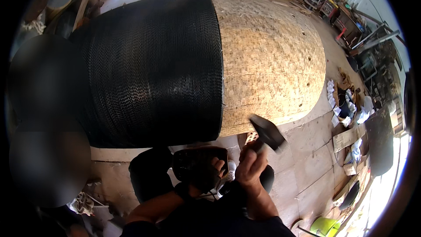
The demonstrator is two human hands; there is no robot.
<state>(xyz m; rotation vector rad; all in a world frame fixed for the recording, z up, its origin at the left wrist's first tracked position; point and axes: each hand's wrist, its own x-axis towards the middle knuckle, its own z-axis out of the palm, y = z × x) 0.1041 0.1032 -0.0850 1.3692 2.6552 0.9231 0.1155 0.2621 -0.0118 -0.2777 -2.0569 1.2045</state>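
While the drum (pixel 272 61) is lying on its side across the view, barrel-shaped and narrowing toward its right end, slab floor (pixel 307 160) is showing around it, jointed and dusty. Black wrap (pixel 153 70) is covering the left part: fine ribs running round the girth, dull sheen, ending in a clean edge. Right part is showing bare: tan, rough, dark-speckled, wood-like, lengthwise seams. Dark box (pixel 199 150), corners rounded, is sitting between the knees, just below the wrap. Hammer (pixel 268 132) is hovering by the drum's lower tan edge, blocky dark head blurring; can't tell if touching. Right hand (pixel 251 169) is gripping its handle, fist closed. Left hand (pixel 207 173) is curling over the box, mostly in shadow; can't tell what it's holding, if anything. Small dark holes (pixel 308 59) are dotting the tan end.
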